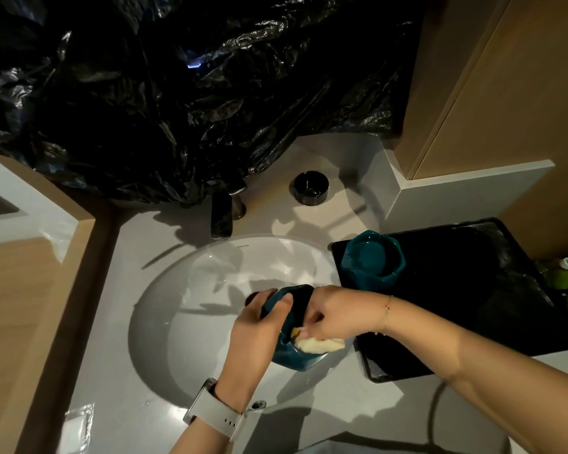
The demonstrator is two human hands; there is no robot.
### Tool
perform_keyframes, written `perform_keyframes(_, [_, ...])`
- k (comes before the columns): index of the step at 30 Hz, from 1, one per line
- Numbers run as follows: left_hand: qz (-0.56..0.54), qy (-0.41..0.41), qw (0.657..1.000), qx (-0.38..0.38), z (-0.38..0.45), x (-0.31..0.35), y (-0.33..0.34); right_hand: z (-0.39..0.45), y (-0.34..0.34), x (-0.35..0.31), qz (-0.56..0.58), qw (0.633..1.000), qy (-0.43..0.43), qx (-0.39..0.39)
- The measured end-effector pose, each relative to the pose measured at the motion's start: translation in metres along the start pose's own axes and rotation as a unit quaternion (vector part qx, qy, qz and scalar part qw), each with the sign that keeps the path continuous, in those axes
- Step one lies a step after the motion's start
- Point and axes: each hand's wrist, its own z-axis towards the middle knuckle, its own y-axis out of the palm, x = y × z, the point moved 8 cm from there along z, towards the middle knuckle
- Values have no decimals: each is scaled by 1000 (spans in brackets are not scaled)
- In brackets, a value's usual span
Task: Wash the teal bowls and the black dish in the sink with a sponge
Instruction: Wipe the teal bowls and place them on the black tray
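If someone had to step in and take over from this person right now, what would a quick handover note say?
Left hand: grips a teal bowl, tilted over the sink.
Right hand: holds the sponge against that bowl's inside.
Second teal bowl: upright on the black tray right of the sink, looks wet, so probably washed already.
Black dish: on the counter behind the sink, beside the tap, apparently not yet washed.
Left to do: finish scrubbing and rinse this bowl, set it on the tray, then wash the black dish.
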Motion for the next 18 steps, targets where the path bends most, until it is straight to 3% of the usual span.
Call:
perform_keyframes(2, [-22, -4, 1000, 2, 1, -1, -2, -5, -2, 3, 94, 995, -9, 19])
perform_keyframes(4, [-56, -8, 998, -1, 3, -1, -6, -16, -12, 7, 254, 964, -22, 78])
perform_keyframes(7, [-182, -42, 981, -51, 3, -5, -10, -39, -34, 26, 476, 848, -84, 218])
perform_keyframes(9, [-259, -61, 957, -111, 1, -4, -8, -52, -39, 43, 560, 764, -111, 301])
perform_keyframes(10, [-288, -65, 946, -136, -1, -2, -6, -55, -35, 50, 575, 741, -114, 328])
perform_keyframes(14, [-327, -71, 925, -181, -8, 7, 8, -43, 2, 44, 605, 714, -116, 334])
perform_keyframes(16, [-310, -69, 930, -185, -9, 9, 15, -41, 14, 32, 613, 701, -121, 344])
perform_keyframes(18, [-267, -58, 947, -171, -12, 11, 18, -47, 9, 21, 571, 717, -128, 380])
